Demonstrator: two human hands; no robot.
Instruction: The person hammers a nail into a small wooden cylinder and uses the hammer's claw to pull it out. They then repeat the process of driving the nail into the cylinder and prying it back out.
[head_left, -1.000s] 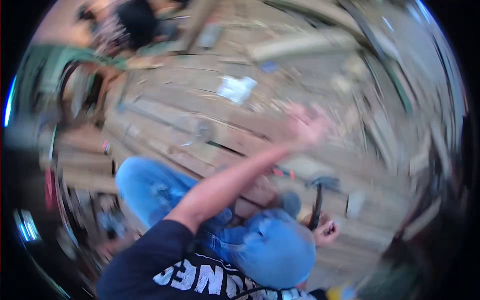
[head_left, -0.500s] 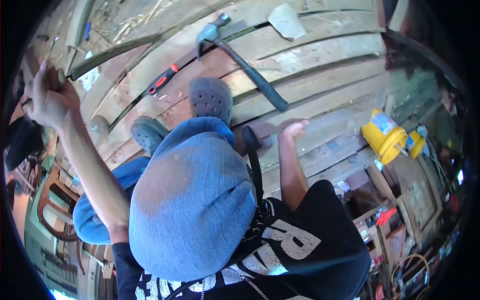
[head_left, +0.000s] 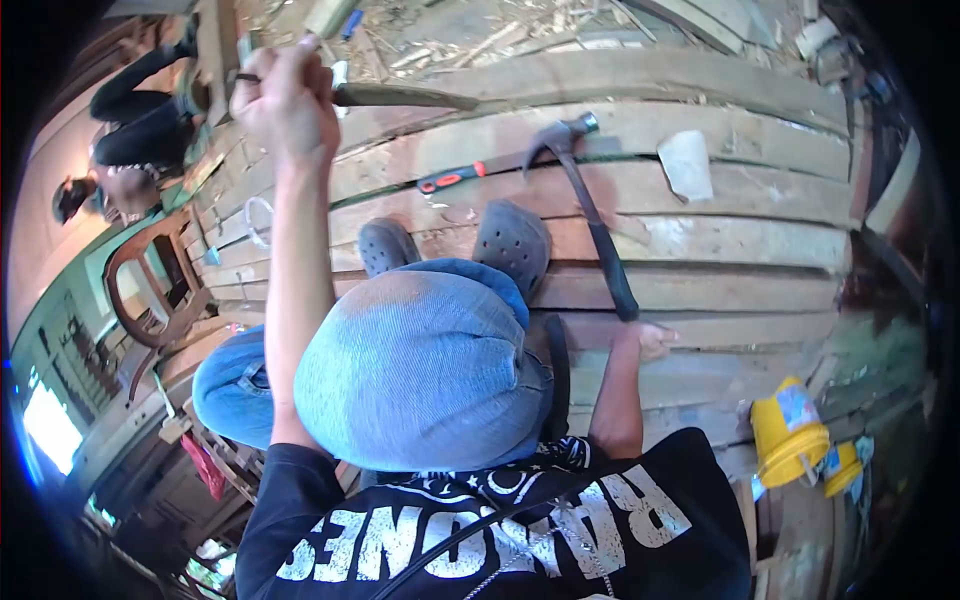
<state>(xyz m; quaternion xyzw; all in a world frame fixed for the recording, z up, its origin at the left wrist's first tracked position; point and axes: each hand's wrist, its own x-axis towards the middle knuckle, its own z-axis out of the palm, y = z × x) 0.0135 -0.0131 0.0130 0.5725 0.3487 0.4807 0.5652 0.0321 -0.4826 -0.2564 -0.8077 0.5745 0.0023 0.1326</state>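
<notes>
My left hand (head_left: pixel 285 105), raised at the upper left, has its fingers wrapped round the grip of a long, brownish-grey blade like a machete (head_left: pixel 410 96). The blade points right, above the plank floor. My right hand (head_left: pixel 655 340) is low at the right, with fingers curled; whatever may be in them is hidden. Just above it ends the dark handle of a claw hammer (head_left: pixel 597 225) lying on the planks. A red-and-black utility knife (head_left: pixel 452 178) lies in front of my clogs (head_left: pixel 513 245).
A pale flat piece (head_left: pixel 686 165) lies right of the hammer. Wood chips (head_left: pixel 490 45) litter the floor ahead. Yellow buckets (head_left: pixel 790 440) stand at the right. A curved wooden chair frame (head_left: pixel 150 275) is at the left, and another person (head_left: pixel 140 135) sits beyond it.
The view has swung left, so floor things sit further right and are turned. My left hand has come nearer the middle with the machete. My right hand stays low near the hammer handle.
</notes>
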